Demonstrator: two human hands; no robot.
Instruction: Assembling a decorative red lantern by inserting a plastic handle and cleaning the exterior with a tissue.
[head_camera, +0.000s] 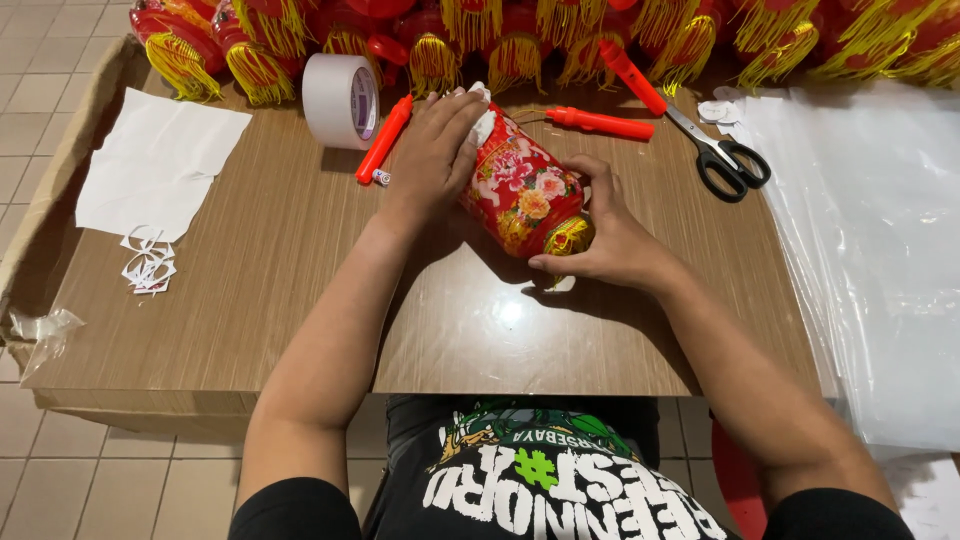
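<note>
A red lantern (520, 190) with a flower print and gold trim lies tilted on the wooden table (300, 300). My left hand (437, 150) grips its far end, where something white shows under the fingers. My right hand (610, 235) holds the near end, thumb and fingers around the gold rim. Both hands are closed on the lantern.
A roll of white tape (341, 100), red sticks (384, 138) (600, 122) and scissors (725, 160) lie behind the lantern. Several red lanterns with yellow tassels (520, 40) line the far edge. White paper (160, 160) and scraps (148, 265) lie left; clear plastic sheets (870, 230) right.
</note>
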